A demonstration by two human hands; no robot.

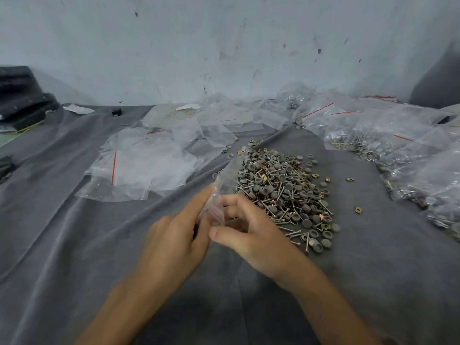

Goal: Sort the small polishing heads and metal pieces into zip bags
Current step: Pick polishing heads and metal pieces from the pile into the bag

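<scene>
One small clear zip bag [219, 195] with a red-striped mouth is held up just left of the heap. Left hand [174, 235] and right hand [249, 230] both pinch it at the seal.

One heap [281, 190]: round grey heads, thin screws and brass squares, too many to count.

Flat empty bags [144, 165] lie to the left, filled bags [398, 138] to the right. Grey cloth [74, 245] lies beneath.

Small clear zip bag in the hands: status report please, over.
Left hand and right hand both pinch small clear zip bag. Contents unclear. Mixed pile of grey heads and metal pieces behind it; nothing blocking.
</scene>
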